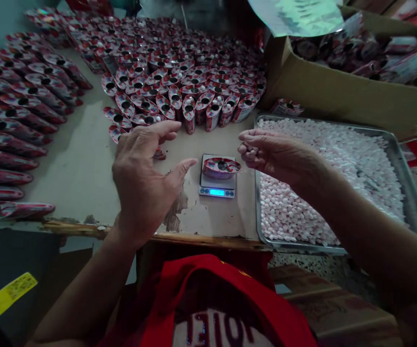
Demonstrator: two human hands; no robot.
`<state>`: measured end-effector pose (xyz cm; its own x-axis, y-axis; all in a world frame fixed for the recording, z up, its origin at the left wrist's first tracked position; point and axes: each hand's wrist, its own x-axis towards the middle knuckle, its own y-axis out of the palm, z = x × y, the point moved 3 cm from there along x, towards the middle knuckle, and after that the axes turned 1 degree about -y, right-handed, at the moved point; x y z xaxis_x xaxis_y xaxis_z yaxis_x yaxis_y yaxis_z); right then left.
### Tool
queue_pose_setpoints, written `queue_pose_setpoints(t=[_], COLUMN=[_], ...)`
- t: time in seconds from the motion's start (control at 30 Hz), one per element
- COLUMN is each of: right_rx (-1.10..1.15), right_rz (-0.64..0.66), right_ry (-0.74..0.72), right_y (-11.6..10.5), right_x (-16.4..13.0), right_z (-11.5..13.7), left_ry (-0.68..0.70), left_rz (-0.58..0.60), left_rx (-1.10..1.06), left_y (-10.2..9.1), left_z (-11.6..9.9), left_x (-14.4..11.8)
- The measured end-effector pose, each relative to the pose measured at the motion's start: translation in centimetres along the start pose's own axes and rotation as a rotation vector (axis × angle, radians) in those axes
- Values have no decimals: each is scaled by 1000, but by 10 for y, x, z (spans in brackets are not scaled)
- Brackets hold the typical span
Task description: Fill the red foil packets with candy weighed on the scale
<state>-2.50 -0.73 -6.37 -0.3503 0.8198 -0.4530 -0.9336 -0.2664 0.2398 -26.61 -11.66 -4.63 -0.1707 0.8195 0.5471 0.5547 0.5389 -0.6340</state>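
Note:
A small digital scale (217,193) with a lit blue display stands on the table. On its plate rests an oval printed tin (211,168) with a dark round hole in its top. My left hand (146,164) hovers left of the scale, thumb and fingers spread apart with nothing between them. To the right of the scale, my right hand (269,152) is closed around a few small pale candies (251,150), above the edge of a metal tray (258,212). White and pinkish candies (288,212) fill that tray.
Many similar oval tins (194,91) crowd the back of the table, some with candies on top. More tins (13,130) line the left side. A cardboard box (342,86) of tins stands behind the tray, with a paper sheet (298,17) over its corner. The wooden front edge (208,239) is worn.

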Motion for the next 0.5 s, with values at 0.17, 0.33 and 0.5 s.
queue_pose_setpoints(t=[0.17,0.33,0.5], right_rx=[-150,-515,-1041], right_rz=[116,159,121], right_ry=[-90,-255,-445], right_y=[-5,12,25], right_x=[-7,2,10], right_z=[-5,-15,-19], left_ry=[-58,-124,-114], left_rz=[267,550,590], left_rx=[131,124,88], left_y=[29,65,69], left_z=[-4,-3,7], left_x=[1,0,-8])
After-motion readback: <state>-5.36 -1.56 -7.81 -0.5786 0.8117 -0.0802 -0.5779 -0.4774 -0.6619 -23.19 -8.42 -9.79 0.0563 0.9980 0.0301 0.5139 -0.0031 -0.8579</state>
